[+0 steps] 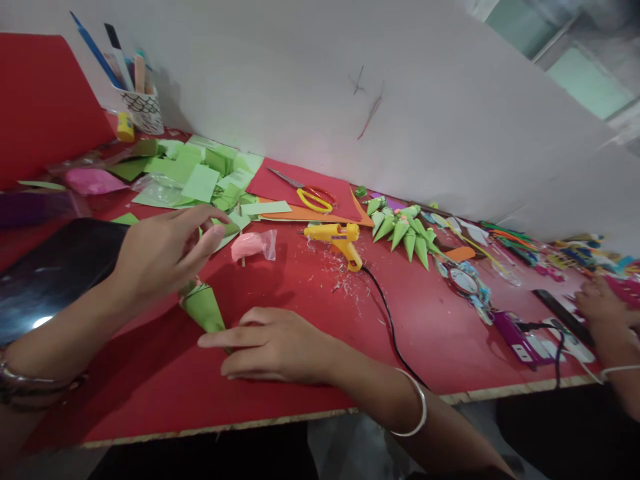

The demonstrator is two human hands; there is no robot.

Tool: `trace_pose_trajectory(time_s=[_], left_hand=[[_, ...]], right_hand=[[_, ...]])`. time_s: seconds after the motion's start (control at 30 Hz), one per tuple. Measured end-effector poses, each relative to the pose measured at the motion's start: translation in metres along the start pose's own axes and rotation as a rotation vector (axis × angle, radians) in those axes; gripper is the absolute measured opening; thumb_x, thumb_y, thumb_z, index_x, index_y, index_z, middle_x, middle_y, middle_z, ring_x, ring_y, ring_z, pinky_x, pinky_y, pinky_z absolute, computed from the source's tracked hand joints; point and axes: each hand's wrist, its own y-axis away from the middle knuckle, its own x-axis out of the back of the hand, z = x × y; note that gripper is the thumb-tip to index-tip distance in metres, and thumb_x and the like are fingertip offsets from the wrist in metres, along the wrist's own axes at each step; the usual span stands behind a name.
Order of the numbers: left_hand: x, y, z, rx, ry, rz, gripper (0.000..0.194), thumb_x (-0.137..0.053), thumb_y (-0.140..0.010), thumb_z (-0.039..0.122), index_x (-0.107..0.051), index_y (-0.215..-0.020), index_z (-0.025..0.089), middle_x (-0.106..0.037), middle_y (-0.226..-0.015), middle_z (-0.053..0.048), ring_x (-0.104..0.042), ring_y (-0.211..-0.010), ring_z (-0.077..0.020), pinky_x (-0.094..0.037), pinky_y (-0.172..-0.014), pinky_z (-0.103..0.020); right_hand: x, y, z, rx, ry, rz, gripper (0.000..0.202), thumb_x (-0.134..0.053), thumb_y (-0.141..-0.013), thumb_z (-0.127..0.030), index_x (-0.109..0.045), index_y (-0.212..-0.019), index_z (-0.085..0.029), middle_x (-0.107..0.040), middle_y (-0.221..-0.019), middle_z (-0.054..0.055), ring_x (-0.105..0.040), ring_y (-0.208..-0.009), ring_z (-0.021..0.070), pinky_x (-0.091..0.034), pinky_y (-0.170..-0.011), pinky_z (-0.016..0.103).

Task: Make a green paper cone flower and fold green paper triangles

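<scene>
1. Your green paper cone (204, 308) lies on the red worktop (280, 287) between your two hands, its wide end away from you and its narrow tip towards you.
2. Your right hand (280, 347) rests low, palm down, index finger across the tip. Whether the thumb pinches the paper, you cannot tell from here.
3. Your left hand (160, 257) is raised near the wide end, its fingers curled towards the thumb. Whether anything small sits between them is hidden. The two hands are well apart.
4. The step in hand looks like fine work at the cone's wide end. Steady the tip lightly; hard pressure would likely crease the paper.
5. Work at the rim with your left fingertips alone, and support the cone's side so that it doesn't roll.
6. Mind the yellow glue gun (333, 233) lying beyond your right hand, nozzle towards the pink packet (247, 247). Treat it as possibly hot, and keep your right forearm from dragging its black cord (387, 313).
7. Keep the paper shreds (345, 283) beside the gun off any glued edge.
</scene>
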Motion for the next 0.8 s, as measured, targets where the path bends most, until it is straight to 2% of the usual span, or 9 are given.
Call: trace_pose_trajectory(time_s=[0.17, 0.27, 0.43, 0.47, 0.53, 0.6, 0.67, 0.73, 0.8], left_hand=[[0.000, 0.000, 0.000, -0.019, 0.052, 0.029, 0.040, -0.030, -0.085, 0.040, -0.059, -0.100, 0.017, -0.058, -0.065, -0.001, -0.048, -0.053, -0.0139, -0.028, -0.051, -0.024], [-0.004, 0.000, -0.003, -0.016, 0.199, 0.029, 0.037, -0.029, -0.088, 0.036, -0.059, -0.096, 0.017, -0.054, -0.063, 0.001, -0.044, -0.051, -0.0114, -0.030, -0.051, -0.023], [-0.009, -0.002, -0.008, -0.008, 0.481, 0.008, 0.043, -0.023, -0.091, 0.037, -0.058, -0.089, 0.013, -0.053, -0.066, -0.001, -0.045, -0.056, -0.0106, -0.037, -0.057, -0.023], [-0.009, -0.003, -0.009, -0.024, 0.492, -0.042, 0.044, -0.021, -0.091, 0.037, -0.058, -0.088, 0.013, -0.054, -0.067, -0.001, -0.047, -0.058, -0.0111, -0.038, -0.059, -0.024], [-0.007, -0.006, -0.011, -0.108, 0.460, -0.238, 0.042, -0.026, -0.089, 0.040, -0.060, -0.092, 0.014, -0.058, -0.075, -0.003, -0.052, -0.069, -0.0133, -0.041, -0.067, -0.025], [-0.005, -0.008, -0.013, -0.243, 0.368, -0.491, 0.036, -0.042, -0.082, 0.045, -0.060, -0.099, 0.018, -0.062, -0.093, -0.004, -0.055, -0.085, -0.0169, -0.042, -0.076, -0.027], [-0.004, -0.007, -0.015, -0.356, 0.265, -0.669, 0.039, -0.058, -0.071, 0.043, -0.059, -0.103, 0.022, -0.059, -0.107, -0.005, -0.053, -0.096, -0.0202, -0.041, -0.083, -0.030], [-0.004, -0.003, -0.015, -0.383, 0.186, -0.724, 0.044, -0.065, -0.064, 0.037, -0.059, -0.105, 0.023, -0.058, -0.108, -0.005, -0.053, -0.097, -0.0213, -0.041, -0.084, -0.031], [-0.006, 0.001, -0.017, -0.362, 0.143, -0.675, 0.046, -0.066, -0.061, 0.032, -0.059, -0.105, 0.024, -0.059, -0.107, -0.004, -0.054, -0.096, -0.0208, -0.041, -0.082, -0.029]], right_hand=[[-0.004, 0.000, 0.005, 0.001, -0.023, -0.043, 0.023, -0.040, -0.092, -0.025, -0.062, -0.095, -0.020, -0.060, -0.118, -0.003, -0.051, -0.086, 0.0107, -0.041, -0.082, 0.022], [-0.003, 0.001, 0.009, -0.046, -0.039, -0.027, 0.027, -0.037, -0.093, -0.025, -0.062, -0.096, -0.017, -0.064, -0.107, 0.002, -0.052, -0.091, 0.0122, -0.041, -0.083, 0.023], [-0.001, 0.003, 0.007, -0.213, -0.074, 0.059, 0.027, -0.042, -0.090, -0.032, -0.065, -0.097, -0.019, -0.053, -0.120, 0.006, -0.048, -0.101, 0.0158, -0.041, -0.086, 0.027], [-0.002, 0.004, 0.006, -0.221, -0.088, 0.054, 0.026, -0.043, -0.090, -0.032, -0.065, -0.097, -0.020, -0.051, -0.123, 0.007, -0.046, -0.104, 0.0165, -0.040, -0.088, 0.028], [-0.004, 0.004, 0.006, -0.252, -0.118, 0.041, 0.025, -0.044, -0.090, -0.031, -0.066, -0.095, -0.020, -0.047, -0.125, 0.008, -0.045, -0.108, 0.0167, -0.039, -0.090, 0.028], [-0.007, 0.005, 0.007, -0.302, -0.158, 0.041, 0.025, -0.043, -0.090, -0.030, -0.065, -0.095, -0.019, -0.049, -0.121, 0.008, -0.046, -0.106, 0.0150, -0.040, -0.090, 0.027], [-0.007, 0.004, 0.008, -0.343, -0.194, 0.047, 0.026, -0.042, -0.091, -0.029, -0.065, -0.095, -0.018, -0.053, -0.113, 0.007, -0.048, -0.102, 0.0137, -0.041, -0.088, 0.025], [-0.006, 0.004, 0.010, -0.367, -0.212, 0.049, 0.026, -0.042, -0.091, -0.029, -0.064, -0.095, -0.018, -0.055, -0.106, 0.006, -0.049, -0.098, 0.0133, -0.041, -0.086, 0.024], [-0.005, 0.004, 0.011, -0.379, -0.220, 0.056, 0.026, -0.042, -0.091, -0.029, -0.064, -0.094, -0.017, -0.056, -0.102, 0.005, -0.049, -0.095, 0.0132, -0.041, -0.084, 0.024]])
